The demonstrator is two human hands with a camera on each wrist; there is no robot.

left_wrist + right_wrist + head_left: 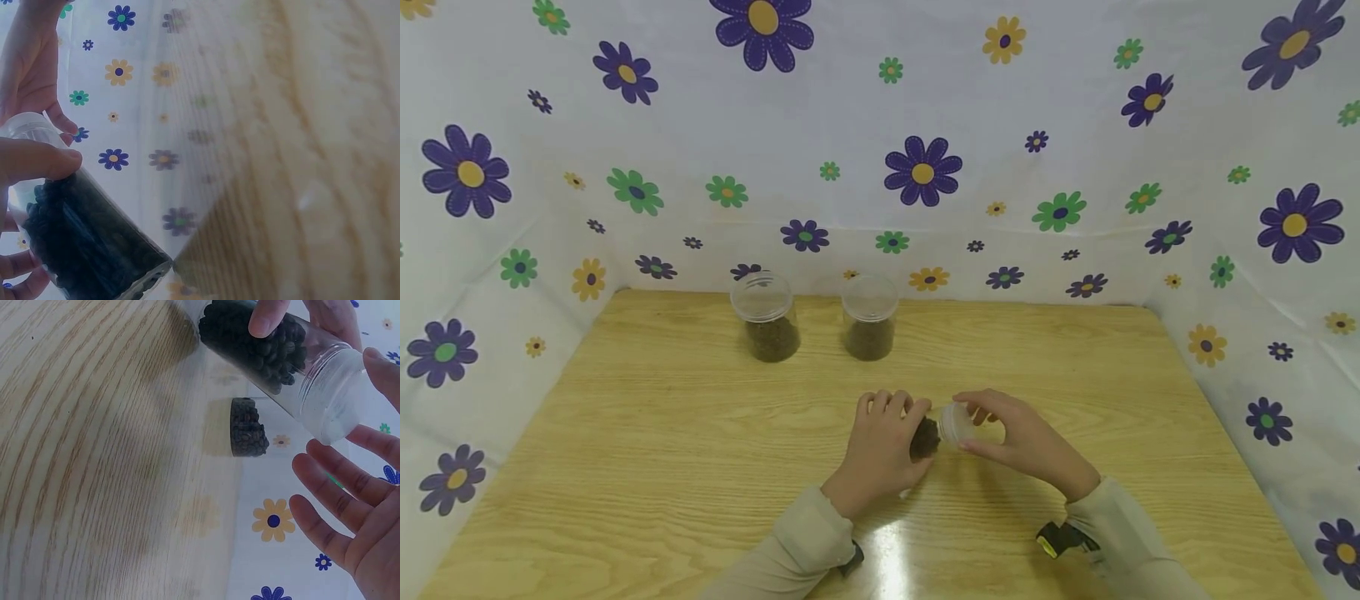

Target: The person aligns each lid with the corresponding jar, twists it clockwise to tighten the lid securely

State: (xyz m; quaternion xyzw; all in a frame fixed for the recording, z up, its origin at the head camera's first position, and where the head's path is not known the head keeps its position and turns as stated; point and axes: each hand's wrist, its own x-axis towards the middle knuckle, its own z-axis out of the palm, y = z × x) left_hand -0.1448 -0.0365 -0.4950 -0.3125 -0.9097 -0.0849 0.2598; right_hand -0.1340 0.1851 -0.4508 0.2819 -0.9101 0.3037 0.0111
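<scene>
My left hand (pixel 883 442) grips a clear jar (pixel 94 231) of dark, bean-like pieces, its thumb laid along the side near the neck. The jar is tilted, its capped end toward my right hand (pixel 1018 433). On that end sits a translucent lid (pixel 334 397), pinched at its rim between the right thumb and index finger. The other right fingers spread away from the lid in the right wrist view. Whether the lid is tight or loose cannot be told.
Two similar lidded jars, a left one (pixel 771 333) and a right one (pixel 870 333), stand upright toward the back of the wooden table (pixel 662 450). A white flower-printed cloth (pixel 850 108) hangs behind the table and along its sides.
</scene>
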